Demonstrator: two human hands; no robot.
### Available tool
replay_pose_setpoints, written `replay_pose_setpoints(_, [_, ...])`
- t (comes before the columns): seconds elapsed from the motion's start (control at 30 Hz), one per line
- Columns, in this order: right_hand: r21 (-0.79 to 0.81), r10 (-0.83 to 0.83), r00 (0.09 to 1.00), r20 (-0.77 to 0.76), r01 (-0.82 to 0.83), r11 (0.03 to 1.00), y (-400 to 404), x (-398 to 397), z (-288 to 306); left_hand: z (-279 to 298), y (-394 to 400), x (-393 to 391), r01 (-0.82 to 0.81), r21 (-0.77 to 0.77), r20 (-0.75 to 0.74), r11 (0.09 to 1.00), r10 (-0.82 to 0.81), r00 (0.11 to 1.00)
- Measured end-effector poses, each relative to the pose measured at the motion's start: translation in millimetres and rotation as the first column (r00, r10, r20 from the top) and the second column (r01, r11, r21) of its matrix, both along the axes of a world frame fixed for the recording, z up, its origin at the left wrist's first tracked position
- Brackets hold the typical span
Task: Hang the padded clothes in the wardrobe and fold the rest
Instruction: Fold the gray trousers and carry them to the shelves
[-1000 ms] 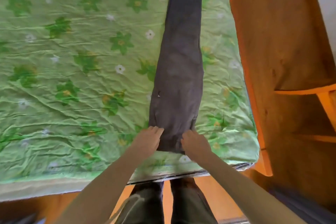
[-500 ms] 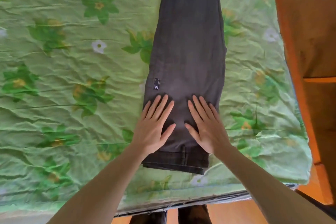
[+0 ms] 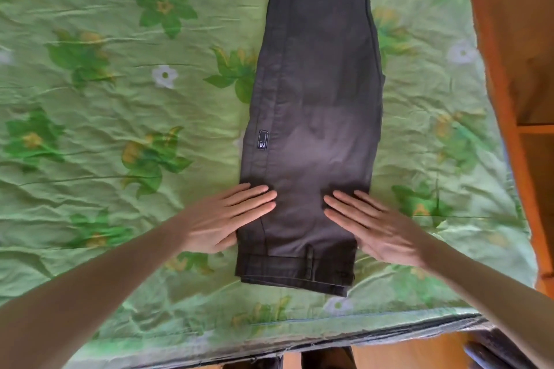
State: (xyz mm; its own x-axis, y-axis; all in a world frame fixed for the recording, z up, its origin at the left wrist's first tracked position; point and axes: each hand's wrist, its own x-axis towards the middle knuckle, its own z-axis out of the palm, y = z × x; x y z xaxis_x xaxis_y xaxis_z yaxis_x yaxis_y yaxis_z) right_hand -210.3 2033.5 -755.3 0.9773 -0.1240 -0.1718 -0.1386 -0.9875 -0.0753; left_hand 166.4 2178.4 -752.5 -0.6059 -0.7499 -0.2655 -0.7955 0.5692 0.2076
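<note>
Nearest the camera, the bed edge (image 3: 329,335) runs across the bottom of the view, with wooden floor below it. Just beyond that edge lies the waistband (image 3: 295,274) of the dark grey trousers (image 3: 317,93), folded lengthwise and laid flat on the green floral bedsheet (image 3: 120,117).

The left hand (image 3: 227,220) lies flat at the left edge of the trousers just beyond the waistband, fingers straight and together, fingertips on the cloth, palm partly on the sheet. Its grip is unclenched and holds nothing. The right hand (image 3: 377,225) lies flat at the right edge of the trousers, fingers straight and slightly spread, likewise holding nothing.

Beyond the hands, a small dark label (image 3: 263,140) sits near the left seam of the trousers. The legs run away from the waistband and out of the top of the view. Right of the trousers, past the sheet, stands orange wooden furniture (image 3: 515,39).
</note>
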Motion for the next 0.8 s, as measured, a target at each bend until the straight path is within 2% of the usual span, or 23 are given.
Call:
replay_pose_setpoints(0.07, [-0.003, 0.066, 0.996, -0.053, -0.066, 0.998, -5, -5, 4, -3, -2, 0, 0.063, -0.039, 0.028, 0.997, -0.062, 0.998])
replay_pose_setpoints(0.13, [0.017, 0.085, 0.995, -0.058, -0.084, 0.996, -8, 0, 7, -4, -5, -9, 0.121, -0.098, -0.014, 0.988, -0.122, 0.992])
replay_pose_setpoints(0.2, [0.051, 0.1, 0.994, -0.034, -0.098, 0.994, -6, 9, 9, -3, -6, -15, 0.099, -0.119, -0.054, 0.988, -0.106, 0.993])
replay_pose_setpoints(0.27, [0.093, 0.069, 0.997, -0.015, -0.068, 0.993, 0, 15, 9, 0, -4, -22, 0.011, -0.066, -0.059, 0.998, -0.014, 0.998])
replay_pose_setpoints(0.37, [0.174, -0.063, 0.998, 0.0, 0.062, 0.983, 17, 17, 14, 5, -2, -31, -0.048, 0.024, -0.068, 0.999, 0.049, 0.996])
replay_pose_setpoints(0.53, [0.29, -0.103, 0.994, -0.039, 0.11, 0.951, 29, 9, 29, 15, 1, -29, -0.019, 0.179, -0.188, 0.984, 0.053, 0.981])
replay_pose_setpoints(0.63, [0.346, -0.089, 0.995, -0.035, 0.095, 0.933, 32, 2, 36, 19, 9, -32, 0.014, 0.202, -0.251, 0.979, 0.038, 0.967])
replay_pose_setpoints(0.7, [0.492, -0.2, 0.979, 0.039, 0.155, 0.857, 35, 0, 38, 20, 12, -33, -0.018, 0.246, -0.338, 0.969, 0.103, 0.935])
replay_pose_setpoints(0.73, [0.595, -0.314, 0.947, 0.071, 0.213, 0.775, 38, -2, 36, 21, 13, -34, -0.071, 0.286, -0.416, 0.956, 0.191, 0.889])
replay_pose_setpoints(0.77, [0.705, -0.456, 0.887, 0.07, 0.28, 0.652, 41, -4, 33, 19, 14, -35, -0.158, 0.342, -0.505, 0.926, 0.323, 0.8])
replay_pose_setpoints(0.8, [0.795, -0.593, 0.804, 0.041, 0.333, 0.506, 45, -5, 31, 21, 14, -38, -0.277, 0.427, -0.573, 0.861, 0.494, 0.654])
